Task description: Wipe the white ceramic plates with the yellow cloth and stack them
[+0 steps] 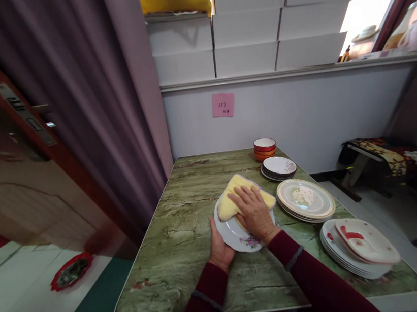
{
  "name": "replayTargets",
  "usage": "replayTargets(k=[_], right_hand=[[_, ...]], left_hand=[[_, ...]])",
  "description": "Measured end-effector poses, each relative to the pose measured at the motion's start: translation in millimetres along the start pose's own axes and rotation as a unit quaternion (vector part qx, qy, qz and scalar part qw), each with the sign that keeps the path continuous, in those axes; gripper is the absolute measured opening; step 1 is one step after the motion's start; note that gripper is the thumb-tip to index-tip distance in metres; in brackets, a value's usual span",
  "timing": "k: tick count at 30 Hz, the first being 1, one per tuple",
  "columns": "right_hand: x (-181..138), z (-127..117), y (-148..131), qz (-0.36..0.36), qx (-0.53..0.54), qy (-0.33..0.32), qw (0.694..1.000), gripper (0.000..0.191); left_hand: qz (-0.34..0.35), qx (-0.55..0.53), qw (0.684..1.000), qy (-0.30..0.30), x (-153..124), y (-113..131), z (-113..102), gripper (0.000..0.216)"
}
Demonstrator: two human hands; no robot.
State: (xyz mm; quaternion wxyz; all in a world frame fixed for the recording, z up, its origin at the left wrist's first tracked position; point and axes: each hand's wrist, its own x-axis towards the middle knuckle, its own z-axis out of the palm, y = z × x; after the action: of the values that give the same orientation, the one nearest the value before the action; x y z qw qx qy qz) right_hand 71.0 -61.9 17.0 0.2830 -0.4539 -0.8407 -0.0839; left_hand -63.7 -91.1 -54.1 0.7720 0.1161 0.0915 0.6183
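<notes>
A white plate [229, 236] with pink flowers is held over the table by my left hand [220, 246], whose thumb lies along its left rim while the fingers go out of sight beneath. My right hand [253, 211] presses a folded yellow cloth [237, 185] with a purple edge onto the plate's face. Its fingers lie stretched over the cloth, which covers the upper part of the plate. To the right of this hand is a stack of large round plates [306, 199] with a pale rim and a floral centre.
Along the table's [177, 242] right side stand red and orange bowls [264, 144], a stack of dark-rimmed plates [279, 165], and white plates [354, 254] under a squarish dish [368, 241]. A pink note [223, 105] is on the wall behind. A curtain [107, 87] hangs at left.
</notes>
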Motion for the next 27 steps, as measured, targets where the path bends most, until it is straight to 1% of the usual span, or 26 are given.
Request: replayTargets(k=[3,5,6,7,9,11,12,13,14,16,17,18,20,22,24,27], right_hand=[[-19,5,5,0.075,-0.029,0.02,0.997,0.056],[-41,9,-5,0.11,-0.034,0.018,0.993,0.055],[-51,11,-13,0.116,-0.031,0.012,0.993,0.055],[-61,13,-23,0.114,-0.024,0.002,0.993,0.056],[-71,16,-42,0.091,0.001,-0.025,0.996,0.059],[-68,16,-53,0.058,0.033,-0.053,0.996,0.062],[-62,15,-55,0.041,0.046,-0.062,0.996,0.062],[-54,13,-53,0.023,0.055,-0.067,0.996,0.062],[-45,11,-49,0.004,0.059,-0.067,0.996,0.06],[-25,6,-34,-0.029,0.052,-0.057,0.997,0.058],[-17,4,-25,-0.037,0.043,-0.048,0.997,0.058],[-11,1,-16,-0.034,0.031,-0.038,0.998,0.058],[-6,-1,-2,0.001,0.003,-0.013,1.0,0.059],[-14,0,7,0.06,-0.025,0.011,0.998,0.057],[-31,5,9,0.111,-0.041,0.025,0.993,0.054],[-65,15,7,0.14,-0.014,0.029,0.99,0.051]], left_hand=[[0.051,0.001,0.998,0.046,6,2,-6,0.068],[0.073,-0.002,0.995,0.063,7,5,-7,0.069],[0.075,-0.004,0.995,0.064,6,6,-7,0.07],[0.068,-0.005,0.996,0.059,4,8,-6,0.073],[0.02,0.0,0.999,0.041,-1,11,-3,0.082],[-0.048,0.012,0.999,0.022,-6,12,-1,0.089],[-0.07,0.016,0.997,0.014,-8,12,-1,0.089],[-0.076,0.017,0.997,0.007,-9,12,-1,0.085],[-0.068,0.015,0.998,0.002,-9,10,-2,0.08],[-0.04,0.009,0.999,0.0,-7,6,-5,0.07],[-0.032,0.007,0.999,0.002,-5,4,-6,0.068],[-0.029,0.007,1.0,0.006,-3,2,-7,0.069],[-0.022,0.008,1.0,0.017,1,0,-8,0.072],[0.008,0.008,0.999,0.037,3,0,-7,0.071],[0.052,0.008,0.996,0.067,4,3,-5,0.068],[0.09,0.008,0.991,0.103,4,7,-2,0.068]])
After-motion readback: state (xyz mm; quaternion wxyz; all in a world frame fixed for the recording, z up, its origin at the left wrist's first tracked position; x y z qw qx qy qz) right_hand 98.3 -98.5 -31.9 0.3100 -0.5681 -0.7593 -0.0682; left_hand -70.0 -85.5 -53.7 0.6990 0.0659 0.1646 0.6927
